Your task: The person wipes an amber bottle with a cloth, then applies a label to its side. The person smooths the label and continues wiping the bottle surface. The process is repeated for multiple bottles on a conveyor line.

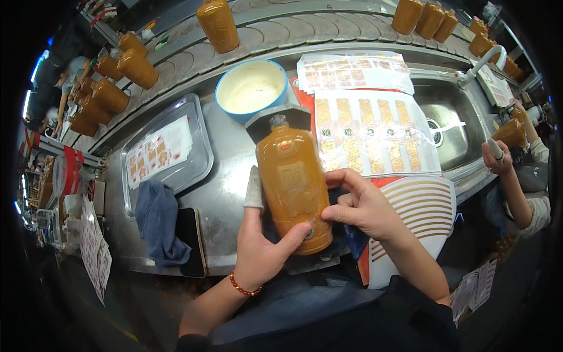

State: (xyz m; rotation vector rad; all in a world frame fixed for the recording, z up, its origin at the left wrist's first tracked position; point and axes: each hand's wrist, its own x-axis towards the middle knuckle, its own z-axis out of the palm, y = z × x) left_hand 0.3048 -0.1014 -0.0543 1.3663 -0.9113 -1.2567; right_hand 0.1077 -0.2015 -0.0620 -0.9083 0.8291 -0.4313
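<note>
An amber-brown glazed bottle (pixel 288 196) with a short neck leans slightly left in front of me. My left hand (pixel 263 251) is closed round its lower left side, thumb across the front near the base; a pale cloth finger cover shows on one finger. At the lower right edge of the bottle, my right hand (pixel 366 208) is closed, its thumb against the side and its fingers curled. A small raised panel and a red oval mark sit on the bottle's front. Behind its neck stands a dark angular stand (pixel 278 120). Gold label sheets (pixel 366 132) lie just to the right.
A blue-rimmed bowl (pixel 252 88), a clear tray (pixel 202 149) with label sheets, a blue cloth (pixel 158 223) and a phone (pixel 192 243) lie around. A conveyor (pixel 281 35) carries more bottles behind. At right are a sink (pixel 451 111) and another person's hand (pixel 497 158) near a bottle.
</note>
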